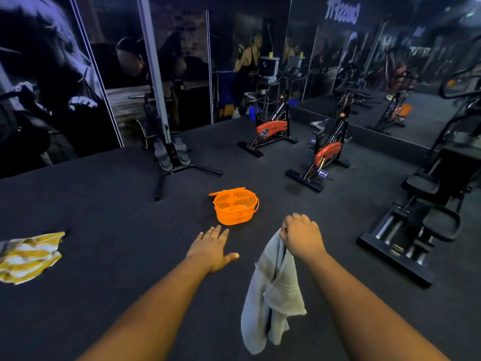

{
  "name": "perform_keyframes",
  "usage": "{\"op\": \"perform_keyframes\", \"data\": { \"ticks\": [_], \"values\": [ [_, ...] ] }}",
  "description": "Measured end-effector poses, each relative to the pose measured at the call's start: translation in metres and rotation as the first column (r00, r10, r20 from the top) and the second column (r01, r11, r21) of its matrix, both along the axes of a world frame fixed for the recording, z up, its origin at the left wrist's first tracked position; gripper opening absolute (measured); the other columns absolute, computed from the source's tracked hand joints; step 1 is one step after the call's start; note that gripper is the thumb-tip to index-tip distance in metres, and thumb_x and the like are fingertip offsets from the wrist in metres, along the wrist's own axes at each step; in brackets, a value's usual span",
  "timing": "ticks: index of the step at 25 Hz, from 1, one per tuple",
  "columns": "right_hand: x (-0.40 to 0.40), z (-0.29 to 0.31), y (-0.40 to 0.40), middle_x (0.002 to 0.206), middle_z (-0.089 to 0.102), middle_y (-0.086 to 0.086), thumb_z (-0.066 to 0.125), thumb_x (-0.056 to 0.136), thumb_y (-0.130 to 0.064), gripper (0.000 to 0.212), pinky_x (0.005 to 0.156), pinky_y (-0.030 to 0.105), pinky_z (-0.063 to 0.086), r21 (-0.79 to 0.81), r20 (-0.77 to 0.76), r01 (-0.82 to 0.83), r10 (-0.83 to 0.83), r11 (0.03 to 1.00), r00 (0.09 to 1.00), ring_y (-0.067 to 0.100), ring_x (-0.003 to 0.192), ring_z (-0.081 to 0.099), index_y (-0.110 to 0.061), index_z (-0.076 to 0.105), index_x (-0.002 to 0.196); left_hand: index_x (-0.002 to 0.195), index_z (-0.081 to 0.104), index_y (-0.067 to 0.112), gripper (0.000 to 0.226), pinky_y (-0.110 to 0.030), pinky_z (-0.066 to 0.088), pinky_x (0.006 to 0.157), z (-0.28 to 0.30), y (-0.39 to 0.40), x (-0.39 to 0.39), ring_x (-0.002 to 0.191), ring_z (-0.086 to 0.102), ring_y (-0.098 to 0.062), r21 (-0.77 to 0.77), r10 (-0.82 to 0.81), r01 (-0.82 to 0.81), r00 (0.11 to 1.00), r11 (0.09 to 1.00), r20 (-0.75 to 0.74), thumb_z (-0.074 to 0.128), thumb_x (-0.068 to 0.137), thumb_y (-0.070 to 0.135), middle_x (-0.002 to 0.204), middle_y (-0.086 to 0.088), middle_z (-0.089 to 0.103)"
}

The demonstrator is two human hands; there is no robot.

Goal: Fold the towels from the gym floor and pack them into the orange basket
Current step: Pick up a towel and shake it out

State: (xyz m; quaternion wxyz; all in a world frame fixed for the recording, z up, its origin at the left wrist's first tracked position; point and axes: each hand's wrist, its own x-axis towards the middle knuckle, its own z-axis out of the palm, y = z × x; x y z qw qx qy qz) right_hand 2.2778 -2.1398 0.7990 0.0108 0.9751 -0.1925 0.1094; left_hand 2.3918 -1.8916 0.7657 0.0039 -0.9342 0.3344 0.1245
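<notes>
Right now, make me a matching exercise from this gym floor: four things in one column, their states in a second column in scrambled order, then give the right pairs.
Column one:
1. grey towel
2. yellow striped towel
3. orange basket
4. left hand

Column two:
A. open and flat, holding nothing
B. crumpled on the floor at the far left
C. hanging unfolded from the right hand
D. standing on the floor with no towel visible inside

Pairs: 1-C, 2-B, 3-D, 4-A
</notes>
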Motion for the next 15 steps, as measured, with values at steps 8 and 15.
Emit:
{"op": "perform_keyframes", "data": {
  "ticks": [8, 15],
  "values": [
    [0.185, -0.016, -0.173, 0.096, 0.068, -0.001, 0.046, 0.1, -0.033, 0.02, 0.077, 0.038, 0.044, 0.159, 0.032, -0.157, 0.154, 0.975, 0.987, 0.024, 0.095, 0.063, -0.02, 0.06, 0.104, 0.163, 0.0, 0.023, 0.093, -0.046, 0.009, 0.127, -0.013, -0.171, 0.15, 0.158, 0.004, -0.024, 0.027, 0.098, -0.098, 0.995, 0.995, 0.018, 0.035, 0.094, 0.076, 0.171, -0.006, 0.0],
    [0.326, -0.002, -0.269, 0.091, 0.061, -0.002, 0.051, 0.099, -0.035, 0.012, 0.075, 0.037, 0.048, 0.348, 0.052, -0.395, 0.403, 0.85, 0.914, 0.021, 0.087, 0.058, -0.026, 0.058, 0.1, 0.157, 0.025, 0.03, 0.075, -0.047, 0.052, 0.093, 0.015, -0.307, 0.256, 0.136, 0.049, -0.027, -0.132, 0.092, -0.097, 0.995, 0.987, -0.043, 0.053, 0.095, 0.063, 0.154, 0.0, 0.046]
  ]
}}
